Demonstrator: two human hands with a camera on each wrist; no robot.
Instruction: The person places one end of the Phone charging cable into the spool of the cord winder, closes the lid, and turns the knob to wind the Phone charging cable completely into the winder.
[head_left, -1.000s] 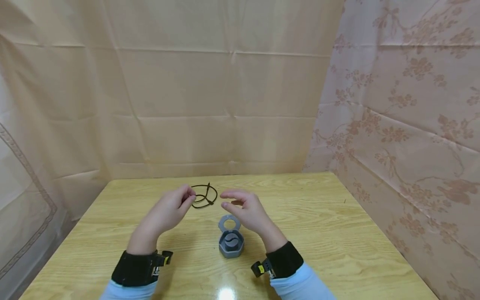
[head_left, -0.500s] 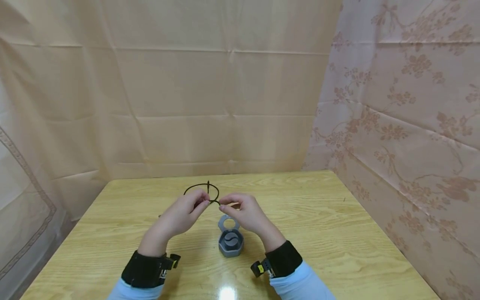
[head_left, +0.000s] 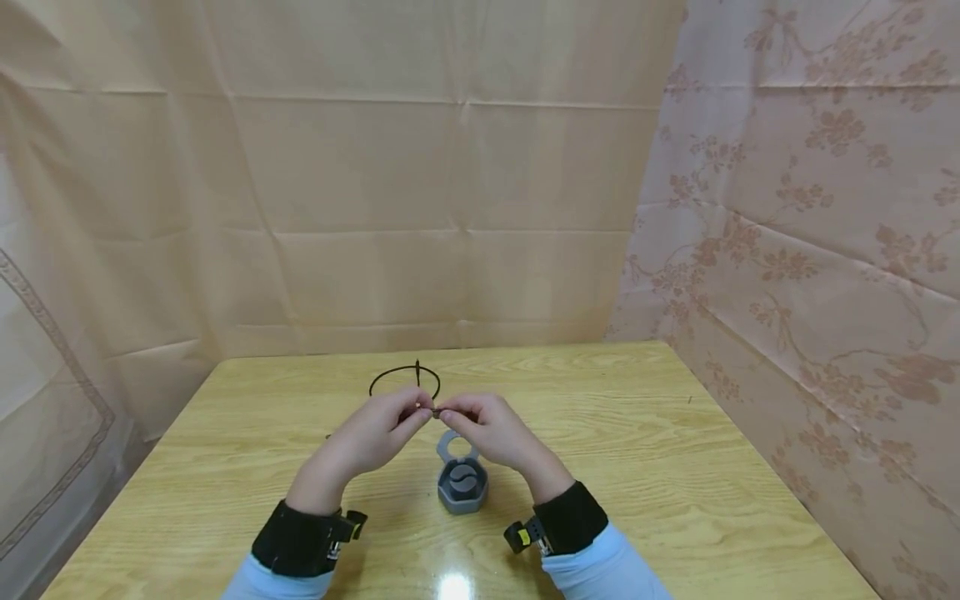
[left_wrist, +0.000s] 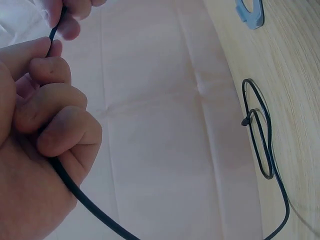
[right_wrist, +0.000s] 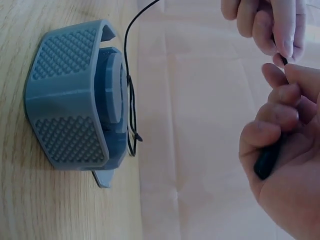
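Observation:
A thin black cable (left_wrist: 95, 207) runs through the curled fingers of my left hand (head_left: 378, 433); thumb and forefinger pinch it further along. My right hand (head_left: 495, 429) pinches the cable close by, fingertips almost meeting the left ones. In the right wrist view, a thicker dark end piece (right_wrist: 268, 161) pokes out from under the right hand's curled fingers. The rest of the cable loops on the table behind the hands. Just below the fingertips in the head view stands a grey hexagonal case (head_left: 462, 500), its ring-shaped lid (head_left: 450, 447) swung back, a round core with an S-shaped groove inside.
The wooden table (head_left: 637, 467) carries the case and cable loops. A beige curtain (head_left: 450, 208) hangs behind its back edge, and a flowered cloth (head_left: 810, 250) hangs along the right side.
The left hand has moved right to meet the right hand. The right hand, earlier apart with nothing between its fingers, now pinches the cable. The case has stayed put.

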